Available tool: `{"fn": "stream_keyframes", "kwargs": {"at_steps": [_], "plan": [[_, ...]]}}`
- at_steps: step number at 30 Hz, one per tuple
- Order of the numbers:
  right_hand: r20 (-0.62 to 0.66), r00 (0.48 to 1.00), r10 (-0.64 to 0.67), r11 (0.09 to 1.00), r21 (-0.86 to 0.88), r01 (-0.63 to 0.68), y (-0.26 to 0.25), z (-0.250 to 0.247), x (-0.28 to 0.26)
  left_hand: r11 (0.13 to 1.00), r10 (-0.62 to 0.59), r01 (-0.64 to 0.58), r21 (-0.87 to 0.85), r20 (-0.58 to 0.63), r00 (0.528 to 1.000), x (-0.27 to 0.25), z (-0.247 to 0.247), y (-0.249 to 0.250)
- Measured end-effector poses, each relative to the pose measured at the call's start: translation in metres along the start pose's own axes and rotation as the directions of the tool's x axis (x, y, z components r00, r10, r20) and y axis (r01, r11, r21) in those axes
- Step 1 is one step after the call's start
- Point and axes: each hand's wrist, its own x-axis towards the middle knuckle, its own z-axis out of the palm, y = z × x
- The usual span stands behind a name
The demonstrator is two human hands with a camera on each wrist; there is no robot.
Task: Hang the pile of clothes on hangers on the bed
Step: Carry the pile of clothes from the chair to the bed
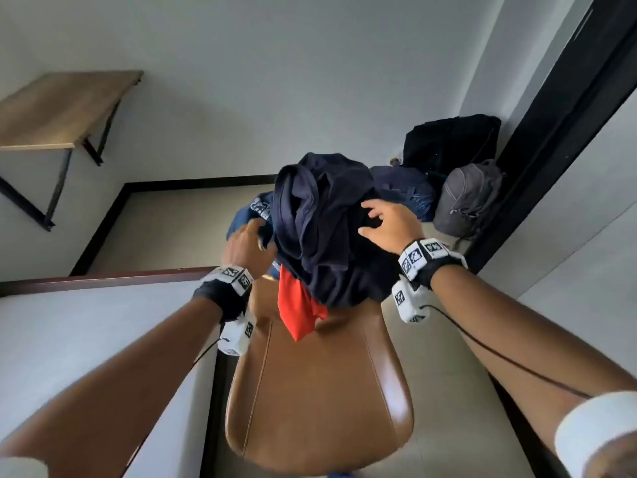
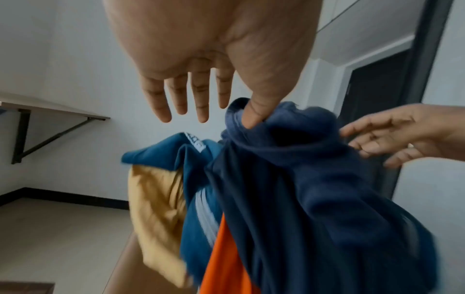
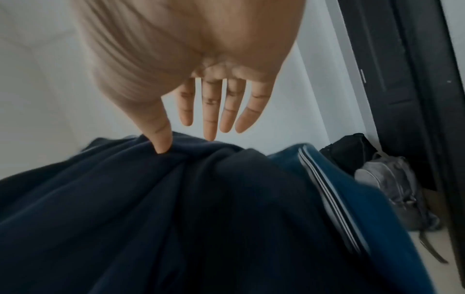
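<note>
Head view, left to right: one wall-mounted shelf (image 1: 65, 108); the bed (image 1: 89, 339), pale and bare at lower left, where the hanging is presumably to be done; the left hand (image 1: 246, 241); the pile of clothes (image 1: 327, 229) heaped on the back of one brown chair (image 1: 317, 391); the right hand (image 1: 389, 219); two backpacks, one black (image 1: 451, 143) and one grey (image 1: 468, 198), on the floor by the dark door frame. Both hands flank the pile, evidently to gather it for the bed. In the left wrist view, the left hand's fingers are straight and spread, only the thumb hooked into the navy fabric. The right hand is likewise spread, thumb pressed into the cloth, nothing gripped. At least four garments show: navy, teal, tan, orange-red. No hangers are visible.
</note>
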Motion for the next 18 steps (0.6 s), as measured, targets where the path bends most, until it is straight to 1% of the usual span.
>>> {"fn": "stream_keyframes", "kwargs": {"at_steps": [1, 3, 5, 7, 8, 10, 11, 13, 15, 16, 18], "plan": [[0.041, 0.999, -0.019, 1.0, 0.01, 0.019, 0.005, -0.006, 0.023, 0.999, 0.008, -0.009, -0.038, -0.019, 1.0, 0.021, 0.002, 0.002], [0.177, 0.984, -0.022, 0.999, -0.032, 0.028, 0.007, -0.017, 0.065, 0.998, 0.003, -0.002, -0.068, 0.015, 1.0, 0.059, -0.001, 0.007], [0.322, 0.947, -0.01, 0.995, -0.088, 0.041, 0.012, -0.019, 0.104, 0.999, -0.001, 0.007, -0.046, 0.136, 0.991, 0.096, -0.003, 0.006], [0.437, 0.899, -0.002, 0.991, -0.119, 0.06, 0.017, -0.013, 0.136, 1.0, -0.026, 0.027, 0.0, 0.279, 0.96, 0.127, 0.001, 0.002], [0.501, 0.865, 0.0, 0.992, -0.11, 0.064, 0.02, -0.01, 0.148, 0.999, -0.04, 0.028, 0.037, 0.351, 0.936, 0.14, 0.004, -0.001], [0.592, 0.806, -0.011, 0.995, -0.076, 0.069, 0.024, 0.001, 0.169, 0.995, -0.06, 0.02, 0.097, 0.43, 0.901, 0.161, 0.012, -0.009], [0.63, 0.776, -0.015, 0.996, -0.056, 0.065, 0.024, 0.007, 0.176, 0.996, -0.064, 0.025, 0.091, 0.461, 0.885, 0.171, 0.018, -0.013], [0.673, 0.739, -0.028, 0.998, -0.026, 0.062, 0.026, 0.021, 0.187, 0.999, -0.049, 0.038, 0.031, 0.528, 0.848, 0.184, 0.026, -0.015], [0.683, 0.73, -0.037, 0.998, -0.005, 0.055, 0.027, 0.031, 0.192, 0.999, -0.031, 0.038, 0.002, 0.612, 0.79, 0.191, 0.032, -0.014], [0.682, 0.73, -0.043, 0.999, 0.013, 0.047, 0.03, 0.036, 0.193, 0.999, -0.033, 0.04, 0.004, 0.629, 0.777, 0.193, 0.035, -0.013], [0.664, 0.746, -0.042, 0.999, 0.032, 0.028, 0.036, 0.047, 0.193, 0.999, -0.035, 0.015, 0.037, 0.63, 0.775, 0.194, 0.039, -0.01]]}}
